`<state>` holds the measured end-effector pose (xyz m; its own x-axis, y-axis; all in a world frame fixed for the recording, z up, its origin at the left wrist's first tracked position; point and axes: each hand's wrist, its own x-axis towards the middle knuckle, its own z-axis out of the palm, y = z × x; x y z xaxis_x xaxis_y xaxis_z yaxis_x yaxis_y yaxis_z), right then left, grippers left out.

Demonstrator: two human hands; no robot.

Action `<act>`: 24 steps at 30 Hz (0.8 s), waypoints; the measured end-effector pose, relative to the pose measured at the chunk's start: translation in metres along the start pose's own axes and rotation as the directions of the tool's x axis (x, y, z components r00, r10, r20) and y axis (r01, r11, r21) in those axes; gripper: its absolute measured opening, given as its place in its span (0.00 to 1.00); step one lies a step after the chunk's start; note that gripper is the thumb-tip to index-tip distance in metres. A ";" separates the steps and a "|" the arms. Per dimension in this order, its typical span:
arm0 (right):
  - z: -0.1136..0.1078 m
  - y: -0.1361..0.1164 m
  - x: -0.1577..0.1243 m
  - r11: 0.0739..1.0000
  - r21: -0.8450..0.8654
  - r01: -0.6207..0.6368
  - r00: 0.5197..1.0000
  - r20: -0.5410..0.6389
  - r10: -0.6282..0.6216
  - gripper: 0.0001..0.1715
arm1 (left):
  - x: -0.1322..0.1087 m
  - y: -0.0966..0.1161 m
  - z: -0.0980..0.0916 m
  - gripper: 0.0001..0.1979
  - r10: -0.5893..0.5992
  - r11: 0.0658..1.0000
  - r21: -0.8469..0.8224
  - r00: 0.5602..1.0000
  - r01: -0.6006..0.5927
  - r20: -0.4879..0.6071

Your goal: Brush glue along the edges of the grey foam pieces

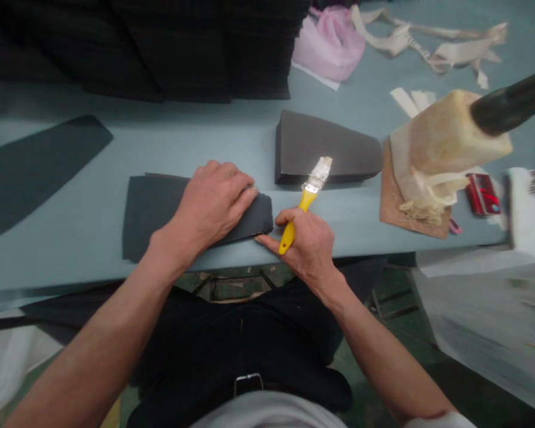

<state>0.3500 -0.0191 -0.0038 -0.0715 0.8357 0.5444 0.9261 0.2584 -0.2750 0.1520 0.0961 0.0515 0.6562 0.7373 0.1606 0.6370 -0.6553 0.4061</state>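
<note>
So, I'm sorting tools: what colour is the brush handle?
Yellow; the right hand holds the brush by it, seen in the head view.

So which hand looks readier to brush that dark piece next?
Probably the right hand: it grips the yellow brush beside the dark piece. The left hand lies flat on that piece, pinning it.

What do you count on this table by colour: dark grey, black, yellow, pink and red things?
Dark grey: 3, the sheet at left, the near pile under the left hand, the far pile behind the brush.
Black: 1, the heap at the back.
Yellow: 1, the brush, in the right hand.
Pink: 1, the bag.
Red: 1, the small item at right.
Total: 7.
</note>
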 end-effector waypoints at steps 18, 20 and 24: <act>0.006 0.015 -0.012 0.997 0.077 -0.032 0.999 -0.024 0.034 0.30 | -0.160 0.012 -0.006 0.33 -0.165 0.975 0.035 0.825 0.218 -0.541; 0.007 0.016 -0.013 0.996 0.085 -0.041 0.999 -0.023 0.043 0.30 | -0.186 -0.011 -0.007 0.37 -0.272 0.936 0.061 0.822 0.347 -0.501; 0.008 0.018 -0.013 0.996 0.086 -0.025 0.999 -0.037 0.028 0.29 | -0.214 -0.038 0.000 0.36 -0.387 0.883 0.066 0.801 0.464 -0.456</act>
<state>0.3647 -0.0217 -0.0224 -0.0319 0.8242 0.5654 0.8922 0.2785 -0.3556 -0.0125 -0.0369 0.0017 0.0949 0.9191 0.3824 0.8938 -0.2478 0.3738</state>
